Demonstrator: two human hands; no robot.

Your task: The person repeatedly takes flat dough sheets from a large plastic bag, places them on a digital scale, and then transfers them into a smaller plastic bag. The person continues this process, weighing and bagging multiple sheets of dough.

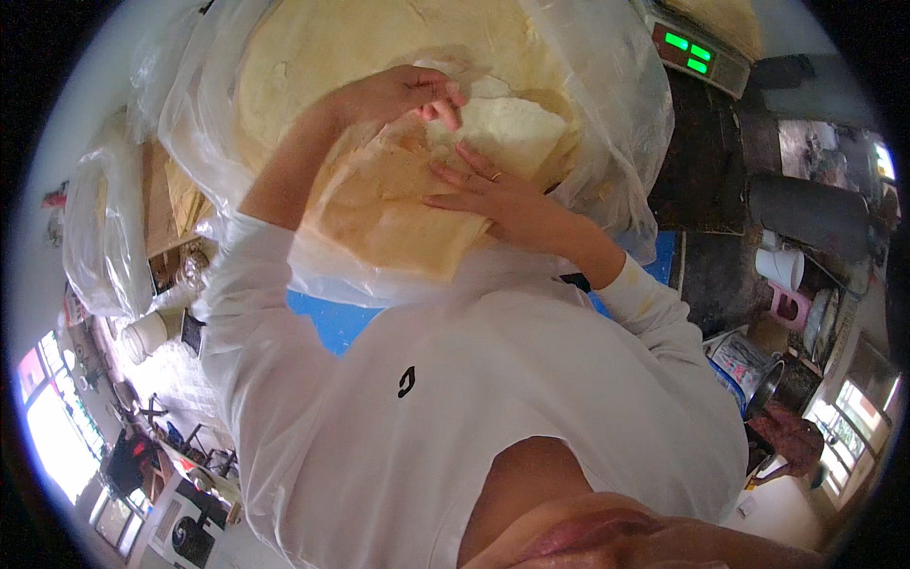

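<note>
A small folded stack of thin tan sheets point(398, 206), perhaps flatbread or dough skins, lies before me partly inside a clear plastic bag point(341, 274). My right hand point(483, 188), with a ring on one finger, rests flat on the stack's right side, fingers spread. At the stack's upper edge is my left hand point(405, 92), its fingers bent; whether they pinch anything is unclear. Beyond my hands lies a wide, round pale-yellow pile of sheets point(341, 43) within a large clear plastic bag point(618, 107). A whiter folded piece point(512, 128) sits right of my left fingertips.
A digital scale point(700, 57) with a lit green display stands at the upper right beside a dark surface point(700, 149). More bagged sheets point(185, 195) lie at left. Farther off are a white bucket point(780, 268), a pink stool point(789, 306) and a metal pot point(764, 387).
</note>
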